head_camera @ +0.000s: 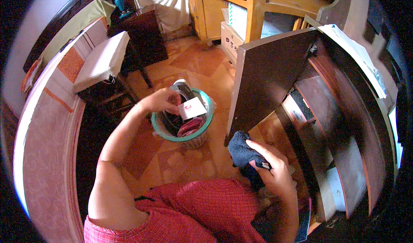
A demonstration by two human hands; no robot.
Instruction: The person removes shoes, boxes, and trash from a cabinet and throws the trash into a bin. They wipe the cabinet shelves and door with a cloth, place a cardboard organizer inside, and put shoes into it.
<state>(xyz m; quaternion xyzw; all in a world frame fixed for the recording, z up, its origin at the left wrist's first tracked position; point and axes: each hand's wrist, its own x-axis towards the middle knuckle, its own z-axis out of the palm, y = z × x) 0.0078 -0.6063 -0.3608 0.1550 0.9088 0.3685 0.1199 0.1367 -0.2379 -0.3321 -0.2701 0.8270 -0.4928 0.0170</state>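
Observation:
My left hand [164, 101] is over a basket with a teal rim [156, 127], its fingers at the edge of a white card or small flat box [192, 108] with a red mark. Dark items and a folded red cloth item [191, 127] lie in the basket, and a white-capped item [180, 82] stands by its far rim. In my right hand [272, 167] is a bunched dark blue cloth [242, 149], held near the lower corner of an open brown cabinet door [258, 81].
The open cabinet's shelves [347, 165] hold a few things at the right. A cushioned stool [103, 62] and a sofa or bed edge [48, 146] stand at the left. Beyond the basket are a cardboard box [230, 43] and a wooden desk [209, 15].

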